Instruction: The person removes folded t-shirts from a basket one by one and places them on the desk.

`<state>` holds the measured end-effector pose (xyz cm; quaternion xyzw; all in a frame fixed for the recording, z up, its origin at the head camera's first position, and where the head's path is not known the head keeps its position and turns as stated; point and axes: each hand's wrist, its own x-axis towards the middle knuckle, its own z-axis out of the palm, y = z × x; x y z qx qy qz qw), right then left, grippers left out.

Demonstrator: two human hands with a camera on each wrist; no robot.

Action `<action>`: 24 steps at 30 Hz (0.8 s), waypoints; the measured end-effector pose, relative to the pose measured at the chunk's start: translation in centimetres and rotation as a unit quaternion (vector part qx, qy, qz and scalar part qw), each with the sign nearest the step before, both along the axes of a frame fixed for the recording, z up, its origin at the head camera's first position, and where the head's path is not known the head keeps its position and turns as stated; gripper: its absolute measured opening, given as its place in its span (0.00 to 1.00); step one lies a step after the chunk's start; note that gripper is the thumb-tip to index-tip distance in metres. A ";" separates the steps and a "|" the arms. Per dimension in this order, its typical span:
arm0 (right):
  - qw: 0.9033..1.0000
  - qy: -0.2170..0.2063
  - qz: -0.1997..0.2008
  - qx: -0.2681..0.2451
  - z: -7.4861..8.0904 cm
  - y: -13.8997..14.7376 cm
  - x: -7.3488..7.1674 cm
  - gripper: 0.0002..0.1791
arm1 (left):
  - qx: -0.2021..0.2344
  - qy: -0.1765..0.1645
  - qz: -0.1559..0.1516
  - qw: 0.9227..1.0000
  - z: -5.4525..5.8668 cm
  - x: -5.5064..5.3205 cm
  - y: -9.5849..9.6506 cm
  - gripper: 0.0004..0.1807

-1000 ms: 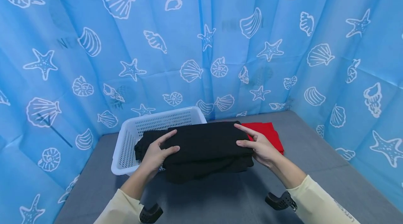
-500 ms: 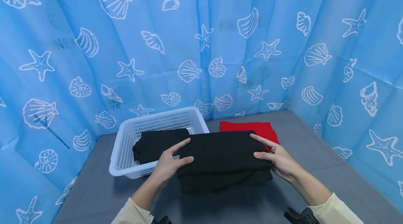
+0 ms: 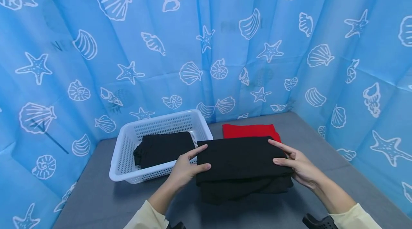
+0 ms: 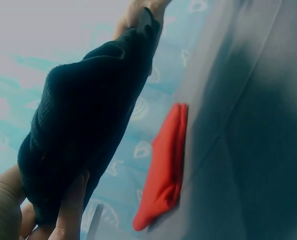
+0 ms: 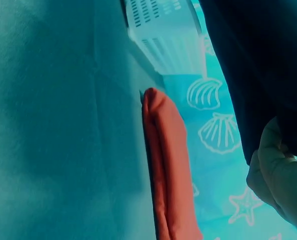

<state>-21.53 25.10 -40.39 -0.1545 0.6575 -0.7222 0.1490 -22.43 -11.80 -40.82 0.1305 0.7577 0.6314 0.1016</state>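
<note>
A folded black garment (image 3: 239,159) is held up off the table between my two hands, its layers sagging a little along the near side. My left hand (image 3: 186,170) grips its left end, thumb on top and fingers underneath, as the left wrist view also shows. At the other end my right hand (image 3: 299,166) grips it the same way; in the right wrist view the fingers (image 5: 271,165) curl under the dark cloth. Behind it on the table lies a folded red garment (image 3: 248,130), partly covered by the black one in the head view.
To the left stands a white perforated plastic basket (image 3: 128,178) with another folded black cloth (image 3: 167,148) inside. Grey fabric covers the table (image 3: 87,193). A blue curtain (image 3: 154,89) with white seashell prints hangs behind and along the sides.
Both hands have carried the folded black garment rightward and slightly toward me, away from over the basket. The black cloth in the basket and the left part of the red garment are now uncovered.
</note>
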 end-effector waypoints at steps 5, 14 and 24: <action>0.999 0.000 0.034 -0.033 -0.4 1.5 0.4 0.31 | 0.010 -0.011 -0.009 1.000 -0.3 0.0 1.4 0.36; 0.993 -0.011 0.084 -0.088 -0.8 4.3 1.0 0.32 | 0.044 -0.036 -0.029 0.998 -0.9 0.1 4.1 0.37; 0.987 -0.025 0.106 -0.115 -1.6 6.9 1.1 0.34 | 0.016 -0.013 -0.025 0.999 -1.9 0.1 6.7 0.35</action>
